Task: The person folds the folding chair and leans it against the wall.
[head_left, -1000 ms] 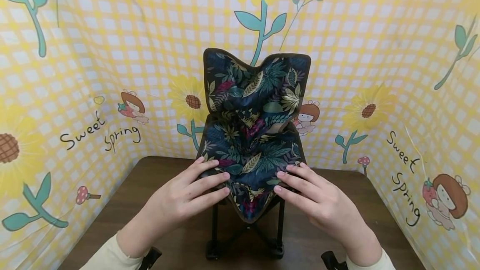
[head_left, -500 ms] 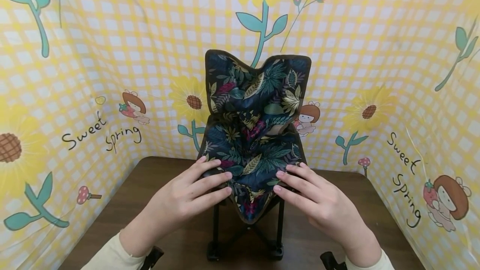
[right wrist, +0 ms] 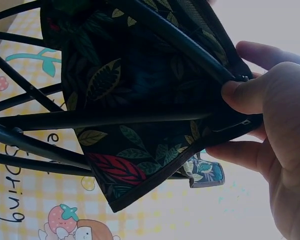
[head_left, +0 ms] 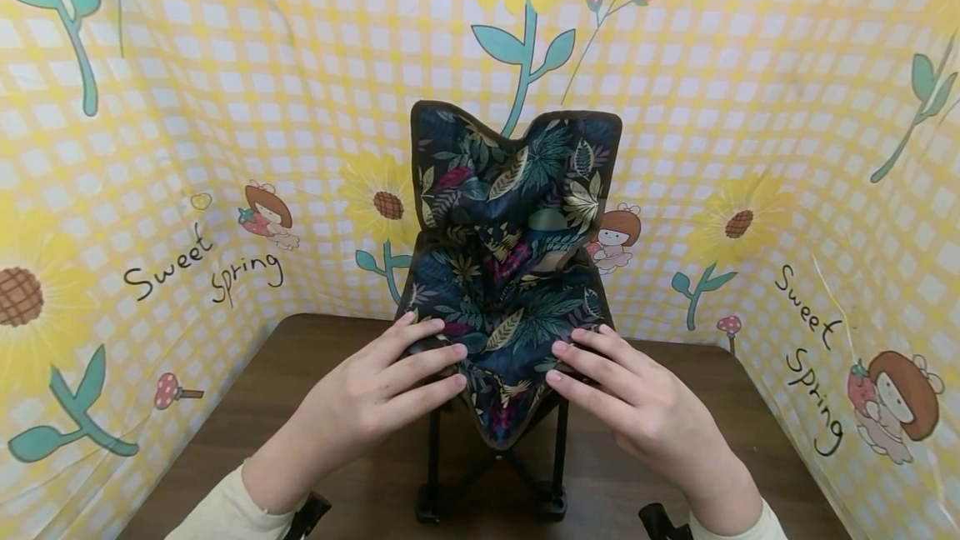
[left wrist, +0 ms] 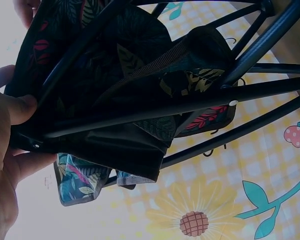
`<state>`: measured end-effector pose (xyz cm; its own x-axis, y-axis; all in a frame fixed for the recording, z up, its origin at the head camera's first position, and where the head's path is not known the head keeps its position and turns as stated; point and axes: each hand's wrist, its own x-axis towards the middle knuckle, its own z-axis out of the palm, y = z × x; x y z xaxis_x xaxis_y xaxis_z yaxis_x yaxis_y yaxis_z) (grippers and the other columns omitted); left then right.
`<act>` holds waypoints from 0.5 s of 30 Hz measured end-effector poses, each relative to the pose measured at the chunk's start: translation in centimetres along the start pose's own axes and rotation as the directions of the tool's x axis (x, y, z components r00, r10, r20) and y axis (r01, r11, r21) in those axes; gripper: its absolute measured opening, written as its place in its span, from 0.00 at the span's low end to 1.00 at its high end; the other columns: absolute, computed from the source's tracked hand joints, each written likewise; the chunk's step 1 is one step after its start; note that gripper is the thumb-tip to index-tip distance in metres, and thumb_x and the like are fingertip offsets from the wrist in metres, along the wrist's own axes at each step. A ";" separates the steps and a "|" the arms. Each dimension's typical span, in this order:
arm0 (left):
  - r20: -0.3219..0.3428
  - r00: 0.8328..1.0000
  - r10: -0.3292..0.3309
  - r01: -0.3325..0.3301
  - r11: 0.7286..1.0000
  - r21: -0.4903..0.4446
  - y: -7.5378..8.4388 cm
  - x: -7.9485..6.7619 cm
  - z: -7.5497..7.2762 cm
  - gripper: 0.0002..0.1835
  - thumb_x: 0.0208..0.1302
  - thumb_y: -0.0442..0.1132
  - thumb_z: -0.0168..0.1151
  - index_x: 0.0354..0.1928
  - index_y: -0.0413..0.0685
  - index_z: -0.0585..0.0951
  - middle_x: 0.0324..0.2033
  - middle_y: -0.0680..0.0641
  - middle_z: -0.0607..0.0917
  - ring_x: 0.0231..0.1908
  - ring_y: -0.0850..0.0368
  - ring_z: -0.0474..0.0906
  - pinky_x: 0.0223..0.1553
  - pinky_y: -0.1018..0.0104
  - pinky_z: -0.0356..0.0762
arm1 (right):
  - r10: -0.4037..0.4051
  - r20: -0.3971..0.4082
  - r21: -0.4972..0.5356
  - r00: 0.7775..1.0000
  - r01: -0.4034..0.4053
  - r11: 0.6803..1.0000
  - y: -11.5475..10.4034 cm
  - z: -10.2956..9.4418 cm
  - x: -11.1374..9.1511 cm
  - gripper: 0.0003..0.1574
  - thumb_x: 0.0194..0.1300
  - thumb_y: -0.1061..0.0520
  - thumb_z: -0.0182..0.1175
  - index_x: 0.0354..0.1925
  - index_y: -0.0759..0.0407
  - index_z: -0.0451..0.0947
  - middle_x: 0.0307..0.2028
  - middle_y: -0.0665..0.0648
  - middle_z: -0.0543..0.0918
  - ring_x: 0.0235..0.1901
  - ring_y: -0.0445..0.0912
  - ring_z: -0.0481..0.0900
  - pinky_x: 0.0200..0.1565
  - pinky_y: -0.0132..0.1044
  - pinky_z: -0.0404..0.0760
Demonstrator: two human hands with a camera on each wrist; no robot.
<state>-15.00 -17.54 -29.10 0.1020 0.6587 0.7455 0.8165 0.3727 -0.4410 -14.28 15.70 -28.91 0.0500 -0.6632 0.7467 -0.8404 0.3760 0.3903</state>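
Note:
A small folding chair (head_left: pixel 517 307) with dark leaf-print fabric and a black tube frame stands upright and unfolded in the head view. My left hand (head_left: pixel 360 394) grips the front left corner of its seat, fingers laid over the top. At the front right corner my right hand (head_left: pixel 645 398) holds the seat in the same way. From below, the left wrist view has the left thumb (left wrist: pixel 24 109) against the corner joint where the black tubes (left wrist: pixel 140 115) meet. In the right wrist view, the right thumb (right wrist: pixel 242 96) presses the matching joint under the fabric (right wrist: pixel 135 75).
The chair's feet (head_left: pixel 427 504) rest on a dark brown wooden table (head_left: pixel 247 407). Yellow checked cloth (head_left: pixel 300 65) with flower prints rises behind and along both sides. Black straps (head_left: pixel 306 517) sit at the wrists, by pale sleeves.
Almost nothing differs; both hands keep their hold on the seat corners. The chair and left hand appear a touch further right and lower in the head view.

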 end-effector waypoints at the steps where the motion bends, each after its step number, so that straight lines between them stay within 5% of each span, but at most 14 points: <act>1: 0.000 1.000 0.000 0.000 1.000 -0.001 0.0 0.0 0.0 0.17 0.80 0.30 0.47 0.52 0.46 0.87 0.56 0.42 0.86 0.55 0.38 0.82 0.58 0.42 0.80 | 0.000 0.001 0.000 1.000 0.000 1.000 0.0 0.0 0.0 0.23 0.79 0.69 0.46 0.60 0.60 0.83 0.58 0.64 0.84 0.55 0.61 0.83 0.65 0.51 0.78; 15: 0.015 1.000 0.012 -0.012 1.000 0.016 -0.1 0.1 0.1 0.17 0.80 0.32 0.47 0.51 0.49 0.88 0.56 0.43 0.86 0.55 0.38 0.82 0.56 0.41 0.81 | -0.003 -0.002 0.009 1.000 0.003 1.000 0.1 -0.1 0.4 0.22 0.79 0.69 0.46 0.58 0.61 0.84 0.58 0.63 0.84 0.55 0.60 0.83 0.62 0.52 0.80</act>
<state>-15.18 -17.42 -28.99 0.1032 0.6726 0.7328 0.8059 0.3753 -0.4579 -14.35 15.54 -28.56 0.0532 -0.6630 0.7467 -0.8450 0.3686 0.3875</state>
